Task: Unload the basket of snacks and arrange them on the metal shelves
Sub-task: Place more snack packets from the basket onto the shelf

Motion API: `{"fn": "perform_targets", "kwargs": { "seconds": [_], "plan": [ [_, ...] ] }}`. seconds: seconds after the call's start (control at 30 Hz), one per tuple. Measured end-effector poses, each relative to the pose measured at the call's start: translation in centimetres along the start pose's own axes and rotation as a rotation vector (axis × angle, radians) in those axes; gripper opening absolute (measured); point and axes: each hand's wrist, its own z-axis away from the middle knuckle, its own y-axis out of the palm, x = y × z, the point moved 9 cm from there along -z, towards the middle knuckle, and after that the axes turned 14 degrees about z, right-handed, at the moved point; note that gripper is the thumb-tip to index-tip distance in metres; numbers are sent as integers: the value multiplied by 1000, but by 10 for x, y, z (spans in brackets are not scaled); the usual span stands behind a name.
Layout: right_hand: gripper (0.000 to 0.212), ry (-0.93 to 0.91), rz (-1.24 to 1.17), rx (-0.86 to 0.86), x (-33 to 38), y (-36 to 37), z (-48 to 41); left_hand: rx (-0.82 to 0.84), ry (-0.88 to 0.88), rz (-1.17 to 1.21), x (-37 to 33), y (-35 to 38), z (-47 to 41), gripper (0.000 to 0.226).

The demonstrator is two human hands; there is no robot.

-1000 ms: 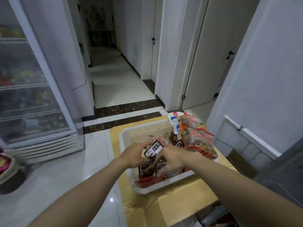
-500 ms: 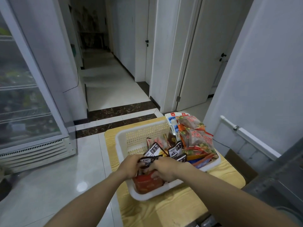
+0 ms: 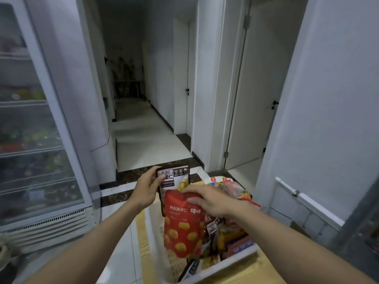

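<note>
Two-handed, holding a black snack pouch (image 3: 173, 177) in the left grip (image 3: 146, 189) and a red snack pouch (image 3: 182, 228) by its top in the right grip (image 3: 209, 198), both over the white basket (image 3: 225, 263) on the desk (image 3: 253, 271)

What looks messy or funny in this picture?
Only the white basket: the snack packets in it lie jumbled at all angles, and some poke above its rim. Nothing looks spilled or torn. The left hand holds up a dark pouch and the right hand holds up a red pouch.
</note>
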Motion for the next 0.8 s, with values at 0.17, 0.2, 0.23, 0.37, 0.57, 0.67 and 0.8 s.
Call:
{"fn": "perform_targets", "kwargs": {
  "seconds": [0.17, 0.2, 0.23, 0.37, 0.57, 0.67, 0.8],
  "plan": [
    [31, -19, -103, -73, 10, -73, 29, -41, 93, 72, -73, 15, -7, 19],
    [29, -18, -125, -84, 10, -84, 38, -41, 107, 78, -83, 20, -7, 19],
    [28, -19, -132, -96, 11, -95, 48, -35, 122, 84, -91, 27, -7, 20],
    [24, 58, -84, -154, -1, -126, 96, 50, 150, 112, -110, 66, -10, 20],
    [15, 292, -90, -308, -27, -163, 203, 259, 92, 313, -127, 160, -9, 16],
    [13, 426, -92, -387, -37, -182, 270, 373, 110, 349, -144, 215, -1, 19],
    [17, 605, -112, -485, -46, -210, 358, 510, 145, 373, -171, 285, 23, 20]
  ]
}}
